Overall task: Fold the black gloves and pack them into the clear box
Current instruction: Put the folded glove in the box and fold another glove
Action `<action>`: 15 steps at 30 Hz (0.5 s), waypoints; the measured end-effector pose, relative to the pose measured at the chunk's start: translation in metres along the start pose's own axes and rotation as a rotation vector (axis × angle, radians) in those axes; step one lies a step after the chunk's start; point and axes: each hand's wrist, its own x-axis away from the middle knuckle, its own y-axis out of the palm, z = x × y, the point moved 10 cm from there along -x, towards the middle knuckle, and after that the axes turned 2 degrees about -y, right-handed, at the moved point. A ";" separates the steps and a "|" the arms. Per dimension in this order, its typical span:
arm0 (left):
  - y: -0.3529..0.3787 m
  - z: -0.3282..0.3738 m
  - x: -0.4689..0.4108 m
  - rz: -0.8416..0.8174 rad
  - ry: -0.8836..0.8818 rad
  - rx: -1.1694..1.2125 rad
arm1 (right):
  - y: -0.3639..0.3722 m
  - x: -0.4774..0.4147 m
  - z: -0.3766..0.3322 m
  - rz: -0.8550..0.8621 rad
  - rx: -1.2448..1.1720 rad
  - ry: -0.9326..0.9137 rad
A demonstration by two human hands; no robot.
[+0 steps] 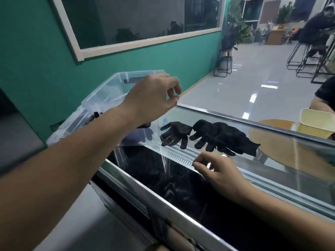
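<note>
- Partly done: dark pieces (133,80), seemingly gloves, inside clear box (108,91) at 10 o'clock.
- Left to fold: black gloves (226,138) on worktop (272,171), 1 o'clock.
- Empty, loosely curled left hand (152,98) over box; right hand (217,171) relaxed on worktop.

This looks like a shop or open office lounge: a glass-topped display counter (290,171) beside a teal wall (36,51) with an interior window (145,20), a glossy tiled floor (253,78), potted plants (233,31) and tall wire-frame stools (297,57).

A teal wall (36,51) with a pale-framed window (141,19) borders a glossy pale floor (253,84) streaked with bright reflections, near potted plants (233,31) and black wire-frame stools (299,58).
</note>
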 end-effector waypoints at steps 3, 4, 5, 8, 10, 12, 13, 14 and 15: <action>0.034 0.015 0.014 -0.028 -0.009 0.012 | -0.002 0.000 0.000 0.011 -0.010 -0.006; 0.049 0.018 0.021 -0.054 -0.028 0.026 | -0.002 0.000 0.000 0.016 -0.015 -0.008; 0.065 0.021 0.026 -0.082 -0.055 0.041 | -0.004 0.000 0.001 0.018 -0.012 -0.010; 0.108 0.017 0.048 -0.168 -0.173 0.077 | -0.003 -0.001 0.000 0.024 -0.014 -0.014; 0.133 0.009 0.063 -0.213 -0.249 0.071 | -0.003 -0.001 -0.001 0.026 -0.024 -0.014; 0.150 -0.001 0.076 -0.235 -0.309 0.047 | -0.004 -0.001 0.000 0.026 -0.029 -0.010; 0.156 -0.006 0.082 -0.242 -0.334 0.037 | -0.005 -0.001 0.001 0.025 -0.032 -0.008; 0.161 -0.010 0.088 -0.246 -0.355 0.033 | -0.005 0.000 0.001 0.026 -0.032 -0.006; 0.164 -0.013 0.094 -0.247 -0.371 0.033 | -0.005 0.000 0.002 0.027 -0.030 -0.005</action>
